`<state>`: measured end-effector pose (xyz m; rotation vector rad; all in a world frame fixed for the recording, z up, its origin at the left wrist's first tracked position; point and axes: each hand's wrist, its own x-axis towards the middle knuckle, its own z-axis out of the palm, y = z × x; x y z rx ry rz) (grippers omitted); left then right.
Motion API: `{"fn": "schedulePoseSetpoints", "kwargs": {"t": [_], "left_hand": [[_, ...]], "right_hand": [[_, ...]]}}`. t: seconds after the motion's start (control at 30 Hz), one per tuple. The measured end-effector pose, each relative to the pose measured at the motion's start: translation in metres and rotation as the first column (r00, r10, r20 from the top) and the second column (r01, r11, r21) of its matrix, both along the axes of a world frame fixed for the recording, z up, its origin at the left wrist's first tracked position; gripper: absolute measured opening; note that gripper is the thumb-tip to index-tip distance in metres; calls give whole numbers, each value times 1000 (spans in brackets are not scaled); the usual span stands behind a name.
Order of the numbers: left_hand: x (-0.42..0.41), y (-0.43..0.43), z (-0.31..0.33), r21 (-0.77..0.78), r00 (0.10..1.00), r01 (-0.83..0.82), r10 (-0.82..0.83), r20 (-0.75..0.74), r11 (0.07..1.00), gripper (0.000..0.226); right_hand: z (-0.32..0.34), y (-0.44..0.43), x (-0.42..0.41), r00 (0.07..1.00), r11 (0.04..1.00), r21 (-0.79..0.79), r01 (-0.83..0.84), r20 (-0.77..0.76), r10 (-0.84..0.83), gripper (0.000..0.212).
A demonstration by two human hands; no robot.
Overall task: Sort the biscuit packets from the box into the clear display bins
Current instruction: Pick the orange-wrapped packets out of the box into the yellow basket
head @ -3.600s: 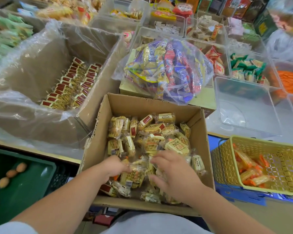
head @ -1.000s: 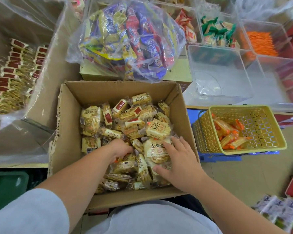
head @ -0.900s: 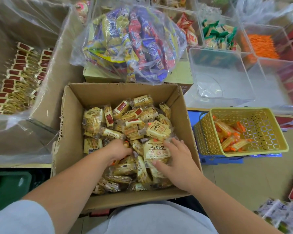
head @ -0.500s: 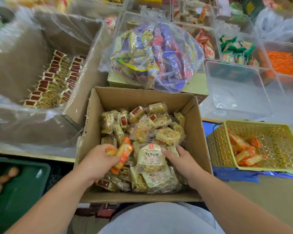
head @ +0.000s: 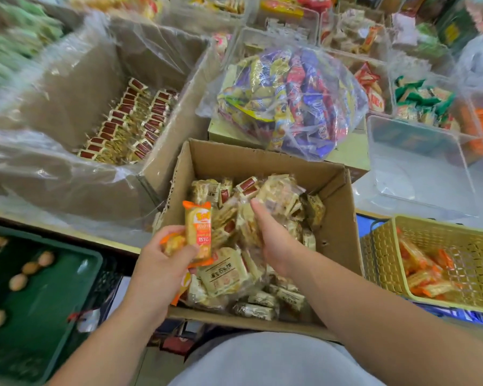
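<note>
An open cardboard box (head: 338, 224) on my lap is full of pale biscuit packets (head: 223, 274). My left hand (head: 162, 263) holds orange-trimmed biscuit packets (head: 198, 232) upright above the box's left edge. My right hand (head: 271, 238) reaches into the middle of the box, fingers curled round a bundle of clear-wrapped packets (head: 279, 196), lifting them. An empty clear display bin (head: 418, 168) stands to the upper right of the box.
A yellow basket (head: 382, 254) at the right holds orange packets. A big plastic-lined carton (head: 67, 174) with red-labelled packets sits at the left. A clear bag of mixed snacks (head: 287, 98) lies behind the box. A green crate (head: 39, 296) is at lower left.
My left hand has lifted the orange packets higher out of the box. My right hand has moved forward from the large front packet and raised a bundle of packets.
</note>
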<state>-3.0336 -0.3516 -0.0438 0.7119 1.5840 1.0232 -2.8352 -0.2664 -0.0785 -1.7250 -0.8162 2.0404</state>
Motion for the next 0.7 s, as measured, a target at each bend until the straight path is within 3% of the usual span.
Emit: {"fn": "schedulePoseSetpoints", "kwargs": {"t": [0.07, 0.13, 0.2, 0.27, 0.37, 0.43, 0.53, 0.6, 0.7], "left_hand": [[2, 2, 0, 19, 999, 42, -42, 3, 999, 35], [7, 4, -4, 7, 993, 115, -114, -32, 993, 33], [15, 6, -9, -9, 980, 192, -192, -50, 981, 38], [24, 8, -16, -24, 961, 259, -261, -95, 965, 42], [31, 12, -27, -51, 937, 300, -304, -173, 953, 39], [33, 14, -32, -72, 929, 301, -310, -201, 951, 37], [33, 17, -35, -84, 932, 275, -287, -223, 958, 37], [32, 20, -35, -88, 931, 267, -280, -232, 960, 37], [31, 22, -34, -89, 932, 272, -285, -223, 958, 38]], "right_hand": [[1, 10, -1, 999, 998, 61, -32, 3, 32, 78], [5, 17, 8, 984, 981, 138, -136, 138, 117, 75], [7, 18, 25, 928, 925, 243, -291, 309, 210, 62], [6, 13, 49, 860, 879, 308, -364, 473, 191, 51], [-3, -11, 81, 730, 876, 260, -405, 669, 139, 32], [-13, -32, 97, 670, 877, 151, -456, 707, 227, 44], [-27, -49, 104, 634, 841, -20, -541, 648, 423, 109], [-34, -51, 100, 602, 782, -124, -611, 569, 560, 140], [-48, -53, 86, 416, 638, -207, -742, 605, 679, 154]]}}
